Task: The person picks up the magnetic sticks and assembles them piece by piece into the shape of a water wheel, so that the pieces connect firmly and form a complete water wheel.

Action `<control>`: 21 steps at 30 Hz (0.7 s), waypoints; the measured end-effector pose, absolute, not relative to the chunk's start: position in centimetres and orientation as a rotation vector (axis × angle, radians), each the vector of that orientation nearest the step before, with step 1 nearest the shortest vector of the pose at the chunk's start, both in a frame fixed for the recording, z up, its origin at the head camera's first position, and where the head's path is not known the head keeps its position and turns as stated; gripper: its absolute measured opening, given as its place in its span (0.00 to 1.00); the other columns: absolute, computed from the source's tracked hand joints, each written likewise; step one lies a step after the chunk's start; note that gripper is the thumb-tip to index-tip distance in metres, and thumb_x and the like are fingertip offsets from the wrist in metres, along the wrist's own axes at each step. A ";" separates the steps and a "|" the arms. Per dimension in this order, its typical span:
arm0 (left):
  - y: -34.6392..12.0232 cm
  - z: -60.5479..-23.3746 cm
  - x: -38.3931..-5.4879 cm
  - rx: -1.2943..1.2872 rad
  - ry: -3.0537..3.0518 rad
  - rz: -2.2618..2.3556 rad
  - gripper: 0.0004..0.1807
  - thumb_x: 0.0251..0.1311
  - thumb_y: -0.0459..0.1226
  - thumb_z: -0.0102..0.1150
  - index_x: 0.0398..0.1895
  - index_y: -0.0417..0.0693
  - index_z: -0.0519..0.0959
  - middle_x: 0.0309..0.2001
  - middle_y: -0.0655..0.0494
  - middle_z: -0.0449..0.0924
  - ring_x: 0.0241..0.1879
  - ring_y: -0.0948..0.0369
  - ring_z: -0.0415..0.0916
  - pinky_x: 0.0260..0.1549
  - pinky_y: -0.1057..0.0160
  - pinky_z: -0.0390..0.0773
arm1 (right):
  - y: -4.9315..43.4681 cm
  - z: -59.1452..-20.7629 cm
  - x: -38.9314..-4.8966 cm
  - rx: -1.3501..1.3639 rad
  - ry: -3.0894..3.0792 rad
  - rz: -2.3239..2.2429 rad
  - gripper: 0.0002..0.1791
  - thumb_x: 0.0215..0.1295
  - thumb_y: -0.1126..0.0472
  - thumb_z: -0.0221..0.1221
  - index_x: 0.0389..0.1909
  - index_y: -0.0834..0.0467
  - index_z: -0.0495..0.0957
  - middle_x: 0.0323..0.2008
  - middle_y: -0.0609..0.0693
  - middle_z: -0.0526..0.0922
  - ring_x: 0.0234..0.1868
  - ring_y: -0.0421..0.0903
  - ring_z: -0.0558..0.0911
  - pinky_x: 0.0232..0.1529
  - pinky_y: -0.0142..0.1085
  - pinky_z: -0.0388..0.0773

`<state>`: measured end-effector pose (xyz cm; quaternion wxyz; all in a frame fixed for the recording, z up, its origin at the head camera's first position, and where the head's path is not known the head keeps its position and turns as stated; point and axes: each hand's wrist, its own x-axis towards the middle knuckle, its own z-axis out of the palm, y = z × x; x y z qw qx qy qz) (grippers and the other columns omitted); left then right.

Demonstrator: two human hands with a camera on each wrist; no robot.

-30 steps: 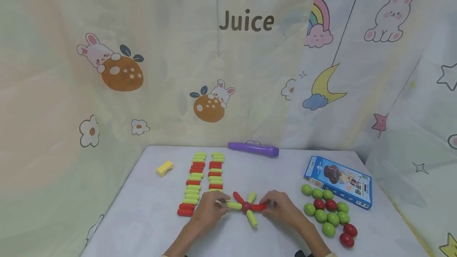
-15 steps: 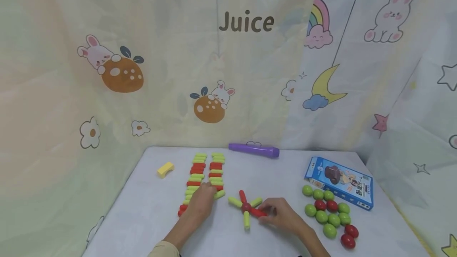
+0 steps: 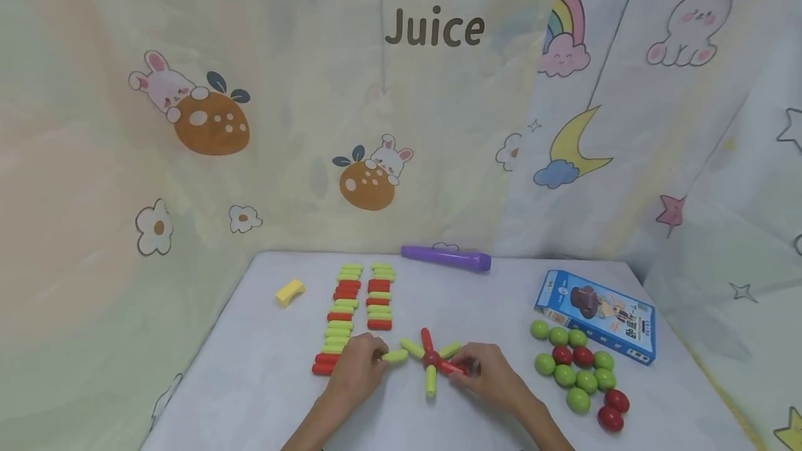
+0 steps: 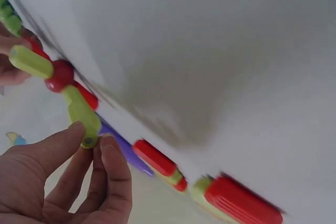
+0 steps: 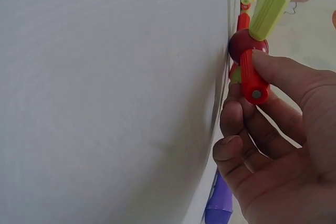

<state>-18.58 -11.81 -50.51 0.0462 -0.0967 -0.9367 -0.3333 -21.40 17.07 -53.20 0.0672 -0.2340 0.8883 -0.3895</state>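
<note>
My left hand pinches a yellow-green magnetic rod between thumb and fingers, its free end pointing at the star-shaped piece in the middle. That piece has a red ball at its centre, with red and yellow-green rods sticking out all round. On its right side, my right hand grips one of its red rods. The right wrist view shows the thumb lying on this red rod, with a grey metal disc in its end. In the left wrist view the yellow-green rod overlaps an arm of the star.
Two columns of red and yellow-green rods lie left of centre. Several green and red balls are grouped at the right, below a blue box. A purple tapered tube lies at the back; a yellow arch block at back left.
My left hand left the star, went to the rod columns, and came back right with a yellow-green rod from the right column's near end. The star has turned slightly; my right hand keeps its grip.
</note>
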 end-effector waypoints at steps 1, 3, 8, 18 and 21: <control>-11.6 -50.4 -18.4 -0.313 -2.867 -1.057 0.10 0.60 0.29 0.78 0.44 0.37 0.90 0.36 0.54 0.86 0.34 0.62 0.75 0.38 0.60 0.85 | 17.1 -53.1 -21.4 -0.705 2.686 -1.168 0.09 0.63 0.59 0.76 0.44 0.51 0.90 0.35 0.37 0.86 0.34 0.35 0.79 0.36 0.30 0.79; -10.9 -50.5 -18.3 -0.327 -2.882 -1.112 0.11 0.60 0.31 0.78 0.46 0.38 0.90 0.37 0.54 0.86 0.35 0.63 0.75 0.39 0.61 0.85 | 17.1 -53.0 -21.4 -0.700 2.695 -1.161 0.10 0.63 0.60 0.76 0.44 0.51 0.90 0.35 0.36 0.85 0.34 0.35 0.79 0.36 0.30 0.79; -9.4 -51.0 -18.3 -0.360 -2.894 -1.133 0.10 0.62 0.31 0.77 0.45 0.41 0.91 0.37 0.56 0.85 0.34 0.64 0.74 0.38 0.64 0.82 | 17.1 -53.0 -21.4 -0.702 2.693 -1.173 0.10 0.64 0.60 0.76 0.45 0.52 0.90 0.35 0.37 0.85 0.35 0.34 0.79 0.36 0.30 0.79; -8.8 -51.6 -18.0 -0.356 -2.971 -1.112 0.09 0.61 0.32 0.78 0.44 0.44 0.91 0.32 0.61 0.84 0.31 0.65 0.72 0.34 0.65 0.76 | 17.5 -52.5 -21.2 -0.697 2.757 -1.182 0.14 0.62 0.60 0.77 0.47 0.53 0.89 0.38 0.37 0.86 0.37 0.35 0.79 0.38 0.31 0.80; -8.8 -51.8 -17.8 -0.337 -2.981 -1.130 0.09 0.61 0.33 0.78 0.43 0.44 0.91 0.31 0.63 0.84 0.31 0.65 0.71 0.33 0.65 0.75 | 18.4 -51.4 -20.7 -0.626 2.810 -1.170 0.16 0.64 0.57 0.77 0.51 0.54 0.88 0.41 0.40 0.87 0.40 0.38 0.81 0.40 0.33 0.80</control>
